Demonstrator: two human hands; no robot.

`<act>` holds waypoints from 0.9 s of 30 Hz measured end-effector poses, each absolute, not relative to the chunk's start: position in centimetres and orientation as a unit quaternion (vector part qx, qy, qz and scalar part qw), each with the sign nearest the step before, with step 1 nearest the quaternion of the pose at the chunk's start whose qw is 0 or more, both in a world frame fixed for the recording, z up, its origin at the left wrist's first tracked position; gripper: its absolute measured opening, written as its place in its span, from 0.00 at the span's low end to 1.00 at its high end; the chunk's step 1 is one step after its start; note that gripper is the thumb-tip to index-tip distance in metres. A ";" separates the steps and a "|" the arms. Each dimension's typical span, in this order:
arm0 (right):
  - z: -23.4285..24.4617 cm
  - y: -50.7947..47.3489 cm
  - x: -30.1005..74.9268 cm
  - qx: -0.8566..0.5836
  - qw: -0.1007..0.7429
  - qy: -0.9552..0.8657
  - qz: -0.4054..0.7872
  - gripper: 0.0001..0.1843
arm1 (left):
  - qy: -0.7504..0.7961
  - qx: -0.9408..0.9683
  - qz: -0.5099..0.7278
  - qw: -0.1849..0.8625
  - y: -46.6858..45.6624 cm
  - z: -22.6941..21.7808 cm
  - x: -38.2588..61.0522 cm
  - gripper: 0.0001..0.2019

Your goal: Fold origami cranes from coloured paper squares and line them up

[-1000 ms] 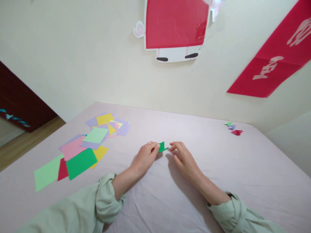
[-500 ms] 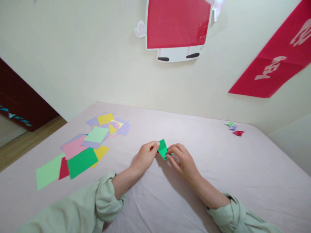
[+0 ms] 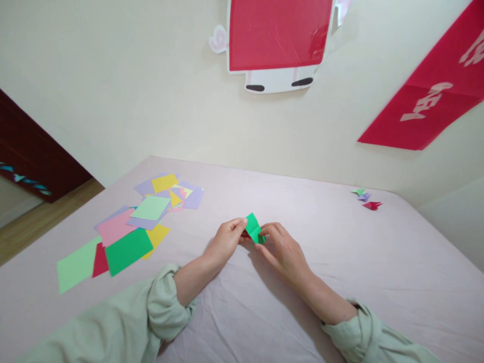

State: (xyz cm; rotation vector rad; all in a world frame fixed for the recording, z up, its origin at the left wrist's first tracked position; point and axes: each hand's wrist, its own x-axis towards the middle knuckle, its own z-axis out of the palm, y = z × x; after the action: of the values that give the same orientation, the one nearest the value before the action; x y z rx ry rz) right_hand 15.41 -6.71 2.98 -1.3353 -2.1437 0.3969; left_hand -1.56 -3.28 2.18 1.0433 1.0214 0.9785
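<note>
A small piece of green origami paper [image 3: 254, 228], creased across its middle, is held above the sheet-covered surface. My left hand [image 3: 226, 241] pinches its left edge between thumb and fingers; a bit of red shows beneath the paper there. On the other side, my right hand [image 3: 282, 249] has its curled fingertips and thumb at the paper's right and lower edges. The right end of the paper bends up against those fingers, which partly hide it.
Loose coloured paper sheets, among them a green sheet [image 3: 129, 252] and a pink sheet [image 3: 118, 228], overlap at the left. Several small folded paper figures, one a red figure [image 3: 372, 205], lie far right. Behind stands a wall with a red banner [image 3: 416, 96].
The green paper has tilted, with its crease showing more clearly and its right end bent up. My right fingers have shifted slightly along its edge. My left hand keeps its pinch.
</note>
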 end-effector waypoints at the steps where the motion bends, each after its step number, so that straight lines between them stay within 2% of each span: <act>1: 3.0 -6.7 15.4 -0.499 0.291 -0.802 0.154 0.08 | 0.446 0.455 0.428 0.641 -3.3 2.2 -1.6 0.20; 10: 2.7 -6.8 15.4 -0.508 0.295 -0.785 0.197 0.10 | 0.436 0.450 0.424 0.654 -3.3 2.1 -1.5 0.21; 14: 2.4 -6.7 15.4 -0.510 0.330 -0.756 0.243 0.08 | 0.424 0.483 0.416 0.643 -3.4 2.6 -1.4 0.19; 18: 2.5 -6.4 15.4 -0.509 0.368 -0.719 0.296 0.04 | 0.445 0.513 0.395 0.619 -3.6 3.2 -1.4 0.22; 27: 2.5 -6.3 15.4 -0.496 0.388 -0.693 0.353 0.05 | 0.455 0.501 0.399 0.619 -3.4 3.0 -1.4 0.19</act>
State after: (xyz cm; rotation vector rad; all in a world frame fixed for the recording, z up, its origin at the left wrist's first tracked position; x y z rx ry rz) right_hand 15.36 -6.30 2.49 -1.2609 -1.7624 0.8973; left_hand -1.43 -3.37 2.96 1.1527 1.0458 0.9190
